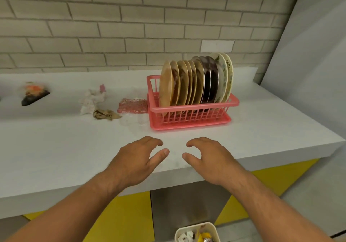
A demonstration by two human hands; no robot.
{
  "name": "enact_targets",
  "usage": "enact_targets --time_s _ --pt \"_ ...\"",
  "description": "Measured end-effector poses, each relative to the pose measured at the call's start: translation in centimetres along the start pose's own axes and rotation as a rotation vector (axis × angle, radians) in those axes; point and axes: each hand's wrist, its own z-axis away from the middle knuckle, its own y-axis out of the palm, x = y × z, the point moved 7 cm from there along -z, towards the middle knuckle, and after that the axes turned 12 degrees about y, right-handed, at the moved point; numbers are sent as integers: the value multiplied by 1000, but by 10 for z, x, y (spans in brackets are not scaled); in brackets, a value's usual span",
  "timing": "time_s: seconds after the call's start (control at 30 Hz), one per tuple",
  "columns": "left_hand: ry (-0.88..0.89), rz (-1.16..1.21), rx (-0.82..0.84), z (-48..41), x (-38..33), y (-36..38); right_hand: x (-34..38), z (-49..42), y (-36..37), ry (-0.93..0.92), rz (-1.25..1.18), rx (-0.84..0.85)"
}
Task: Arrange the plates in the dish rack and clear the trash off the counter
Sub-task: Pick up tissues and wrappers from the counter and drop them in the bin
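Note:
A pink dish rack (189, 108) stands on the white counter (56, 148) with several plates (194, 82) upright in it: tan ones at the left, dark ones in the middle, pale floral ones at the right. Trash lies left of the rack: a red patterned wrapper (132, 106), a clear plastic bag (133, 121), a brown crumpled paper (106, 114), white crumpled paper (91, 99) and a black and orange packet (33, 95). My left hand (138, 159) and my right hand (209, 157) hover over the counter's front edge, empty, fingers apart.
A cream bin (196, 232) with trash inside stands on the floor below the counter edge. Yellow cabinet fronts (127, 217) run under the counter. A grey brick wall (131, 26) rises behind, and a pale panel (309, 54) closes the right side.

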Motion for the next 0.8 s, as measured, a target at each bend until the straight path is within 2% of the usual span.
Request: enact_targets --time_s 0.4,0.8 --pt "-87 15 -121 -34 116 -49 88 -94 26 -125 -99 16" --pt "32 136 -65 -53 242 -63 172 -154 98 -50 -60 23"
